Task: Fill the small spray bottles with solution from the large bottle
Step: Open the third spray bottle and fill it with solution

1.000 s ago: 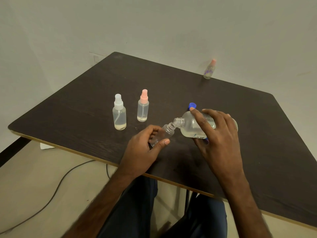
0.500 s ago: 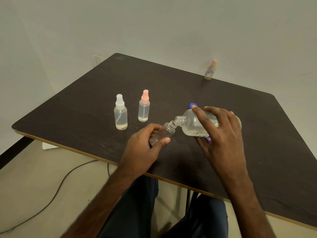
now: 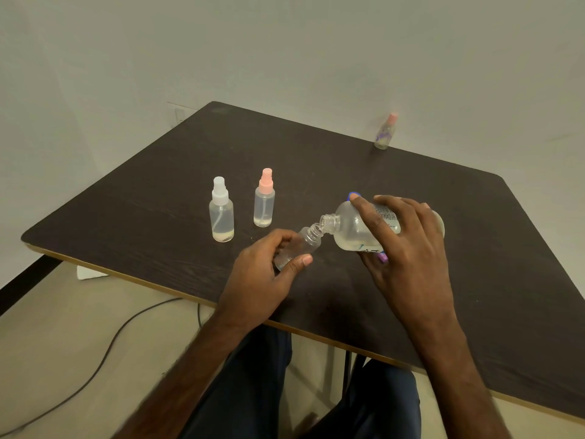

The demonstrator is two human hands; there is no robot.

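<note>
While the left hand [image 3: 262, 274] curls its grip round the uncapped small clear plastic spray bottle [image 3: 300, 245], tilted at the near side of the dark wooden bench [image 3: 158, 201], the right hand [image 3: 408, 248] wraps its grip round the large clear plastic bottle [image 3: 351, 229], tipped left, mouth at the small bottle's neck.

Single head-worn wide-angle view, looking forward and down, close above the table [image 3: 474, 248]

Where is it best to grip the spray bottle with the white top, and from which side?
Grip the white-topped bottle around its clear round body, below the thin sprayer, from the near side: it stands upright, and the pink-topped bottle stands to its right.
</note>
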